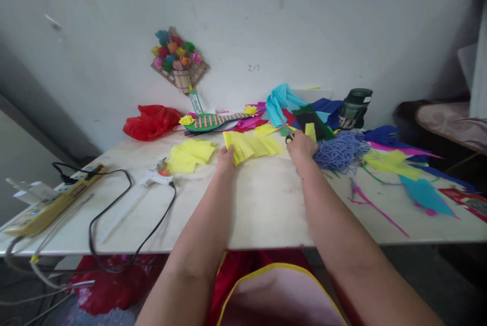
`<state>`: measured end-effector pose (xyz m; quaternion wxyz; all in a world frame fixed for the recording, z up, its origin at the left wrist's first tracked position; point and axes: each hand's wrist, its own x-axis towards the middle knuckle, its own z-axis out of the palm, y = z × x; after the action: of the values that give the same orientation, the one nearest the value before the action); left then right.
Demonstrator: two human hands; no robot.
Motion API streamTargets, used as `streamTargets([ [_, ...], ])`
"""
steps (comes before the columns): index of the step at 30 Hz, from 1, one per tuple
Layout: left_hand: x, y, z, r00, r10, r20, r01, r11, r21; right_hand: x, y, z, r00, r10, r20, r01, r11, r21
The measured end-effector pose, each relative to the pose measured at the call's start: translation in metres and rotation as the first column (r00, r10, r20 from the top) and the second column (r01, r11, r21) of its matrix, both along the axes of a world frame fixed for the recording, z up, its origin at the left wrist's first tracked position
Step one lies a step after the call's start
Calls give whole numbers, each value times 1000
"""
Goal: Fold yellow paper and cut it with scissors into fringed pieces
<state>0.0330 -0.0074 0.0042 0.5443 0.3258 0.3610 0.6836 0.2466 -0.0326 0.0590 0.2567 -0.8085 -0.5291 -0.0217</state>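
My left hand (225, 158) pinches the left end of a pleated strip of yellow crepe paper (254, 147), which stretches rightward over the table. My right hand (302, 146) is closed around scissors (289, 138) with a dark handle; the blades point up and away to the left, apart from the strip. A small yellow scrap (311, 131) shows just behind the right hand's fingers. Left of my left hand, several yellow crepe paper pieces (190, 153) lie in an overlapping pile. A tangle of blue-violet crinkled strands (340, 151) sits close by my right wrist.
On the left lie a white glue gun (155, 178) with a black cord and a yellow power strip (57, 204). A red plastic bag (150, 122), coloured paper (281, 100) and a dark bottle (355, 108) line the back. A flower decoration (178, 60) rests against the wall.
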Motion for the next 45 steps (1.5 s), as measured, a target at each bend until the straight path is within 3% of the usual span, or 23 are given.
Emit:
streamTargets([
  [3,-3,1,2,999,36,25,-36,999,-21,-5,2,1,991,85,-99,-76,993,93],
  [5,-5,2,4,996,77,34,-75,996,-40,-11,3,1,953,209,-220,-181,973,141],
  [8,-8,1,8,991,128,44,-125,990,-62,-22,2,1,769,429,-475,-392,902,180],
  [11,-10,0,11,982,182,49,-177,980,-94,-28,-3,1,529,568,-630,-576,786,225],
  [13,-12,0,12,975,215,52,-209,972,-110,-27,-8,1,378,635,-674,-700,673,241],
  [15,-13,1,12,972,229,60,-221,969,-111,-23,-11,0,274,645,-714,-806,559,196],
  [19,-14,3,12,965,242,100,-230,967,-112,-15,-14,0,186,576,-796,-922,383,62],
  [22,-15,4,12,961,253,115,-236,962,-141,-12,-15,2,190,533,-825,-955,297,-28],
  [27,-15,3,11,961,250,116,-232,961,-152,-14,-18,2,271,533,-802,-952,274,-140],
  [32,-15,3,12,961,230,151,-206,965,-160,-26,-16,-4,295,556,-777,-931,349,-104],
  [39,-11,1,16,948,237,211,-201,963,-181,-45,-14,-15,259,545,-798,-914,406,-19],
  [45,-10,2,14,939,228,257,-186,966,-178,-53,-16,-16,210,537,-817,-916,399,26],
])
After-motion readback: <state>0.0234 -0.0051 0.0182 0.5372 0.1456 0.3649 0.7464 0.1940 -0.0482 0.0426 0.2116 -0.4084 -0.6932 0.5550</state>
